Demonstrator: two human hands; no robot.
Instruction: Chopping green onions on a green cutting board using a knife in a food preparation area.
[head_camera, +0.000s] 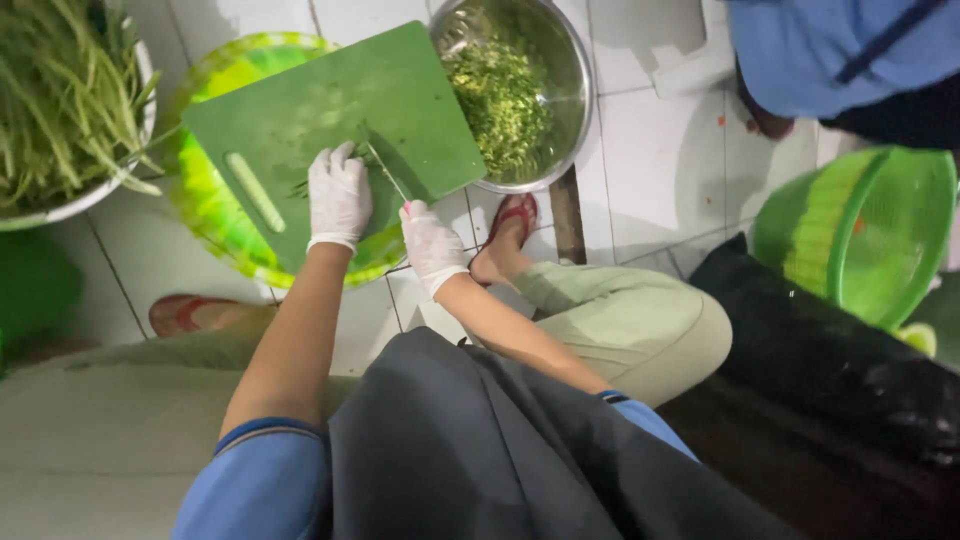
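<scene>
**Green board, gloved hands, a knife over the stems**

Green plastic makes up the cutting board, which lies tilted across the rim of a lime-green basin on the white tiled floor; propped that way, it sits raised in front of the squatting person. The left hand, in a white glove, presses flat with curled fingers on a small bunch of thin green stems near the board's middle, apparently pinning them so they cannot roll. The right hand, also gloved, is closed around the pink handle of a slim knife. Its blade runs from that hand, at the near right, up and away toward the far left, its tip close beside the left fingers. The stems are mostly hidden under the glove, so I cannot tell their long axis for sure.

Just beyond the board's right corner stands a steel bowl with finely chopped greens inside, likely close for easy scraping. At far left, a white bowl holds long uncut stems. Another person in blue sits at far right, beside a green colander.
</scene>
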